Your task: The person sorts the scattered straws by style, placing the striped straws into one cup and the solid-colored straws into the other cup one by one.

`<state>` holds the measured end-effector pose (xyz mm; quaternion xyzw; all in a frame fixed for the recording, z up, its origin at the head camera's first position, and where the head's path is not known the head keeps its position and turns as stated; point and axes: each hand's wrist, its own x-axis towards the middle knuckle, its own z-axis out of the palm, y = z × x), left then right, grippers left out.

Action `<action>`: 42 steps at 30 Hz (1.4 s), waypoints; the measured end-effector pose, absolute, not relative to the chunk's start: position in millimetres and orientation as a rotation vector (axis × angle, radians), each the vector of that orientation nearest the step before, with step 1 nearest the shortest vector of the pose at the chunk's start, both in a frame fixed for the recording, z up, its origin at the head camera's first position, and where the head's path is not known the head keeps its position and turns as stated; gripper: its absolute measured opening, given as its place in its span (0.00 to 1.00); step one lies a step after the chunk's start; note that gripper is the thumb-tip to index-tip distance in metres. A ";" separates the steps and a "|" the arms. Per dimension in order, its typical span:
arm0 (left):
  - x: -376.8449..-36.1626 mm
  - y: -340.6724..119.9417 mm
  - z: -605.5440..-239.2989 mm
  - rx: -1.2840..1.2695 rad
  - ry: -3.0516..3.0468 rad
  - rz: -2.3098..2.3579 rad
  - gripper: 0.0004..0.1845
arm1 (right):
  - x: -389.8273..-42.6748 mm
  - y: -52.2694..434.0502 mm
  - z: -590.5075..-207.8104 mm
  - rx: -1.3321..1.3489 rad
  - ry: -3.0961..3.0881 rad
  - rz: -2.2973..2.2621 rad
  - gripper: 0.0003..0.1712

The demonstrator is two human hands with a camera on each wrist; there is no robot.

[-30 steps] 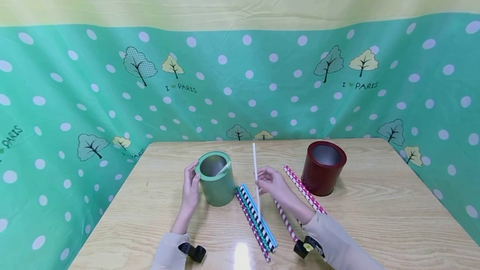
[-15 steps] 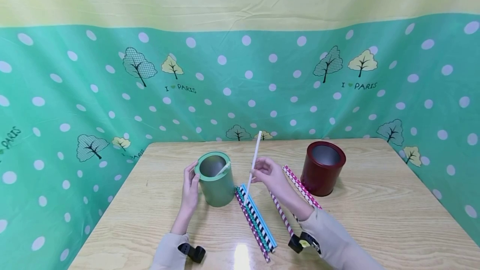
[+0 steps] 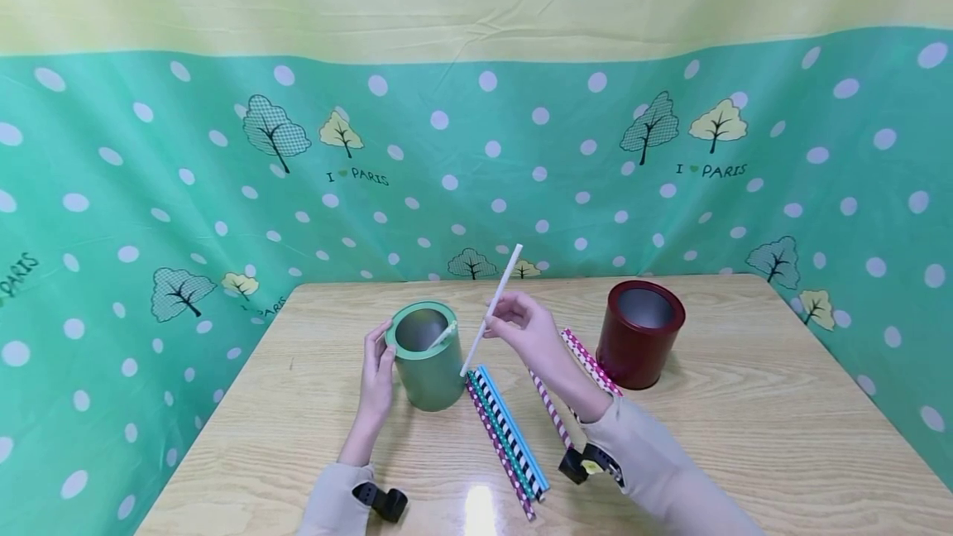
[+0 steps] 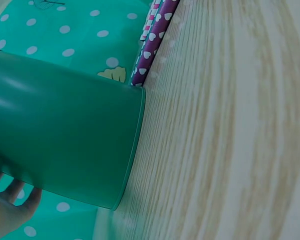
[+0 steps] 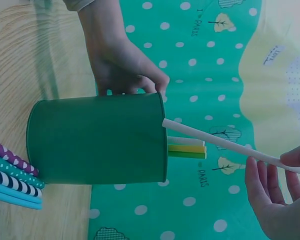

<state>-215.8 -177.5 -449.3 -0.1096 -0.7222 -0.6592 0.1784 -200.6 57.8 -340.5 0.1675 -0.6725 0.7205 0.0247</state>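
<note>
Your left hand (image 3: 378,362) is at the left side of the green cylindrical metal can (image 3: 432,379), which holds white, yellow and green slender straws (image 5: 190,148). Your right hand (image 3: 527,329), right of that can, holds a slim white straw (image 3: 505,280), its lower end just beside the can. Between your hands, nearer you, lies a row of patterned and blue straws (image 3: 514,444). Between that row and your right forearm lies a purple-and-white striped straw (image 3: 551,409). Pink-and-white dotted straws (image 3: 591,363) lie right of your right hand, with the dark red cylindrical metal can (image 3: 636,354) beyond them. Behind both hands hangs a yellow-and-green cloth backdrop (image 3: 521,217).
</note>
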 end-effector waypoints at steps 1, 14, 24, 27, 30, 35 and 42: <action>-215.8 -177.7 -449.5 -0.311 -2.044 -1.865 0.21 | -200.8 56.8 -339.4 0.524 -2.075 2.227 0.13; -214.8 -177.7 -448.0 -0.328 -2.045 -1.857 0.21 | -203.1 45.2 -331.4 0.604 -1.981 2.185 0.11; -216.5 -178.4 -450.7 -0.329 -2.043 -1.848 0.21 | -204.6 35.5 -330.7 0.645 -1.961 2.110 0.10; -216.5 -177.9 -450.0 -0.314 -2.051 -1.837 0.21 | -204.6 33.2 -331.1 0.640 -1.978 2.101 0.10; -216.5 -177.3 -449.3 -0.306 -2.051 -1.836 0.21 | -200.7 31.0 -326.6 0.639 -2.006 2.088 0.10; -216.6 -177.6 -450.2 -0.308 -2.039 -1.853 0.21 | -192.0 27.5 -317.8 0.642 -2.073 2.035 0.10; -216.3 -178.4 -450.1 -0.309 -2.046 -1.863 0.21 | -201.6 22.3 -334.8 0.683 -2.079 1.983 0.10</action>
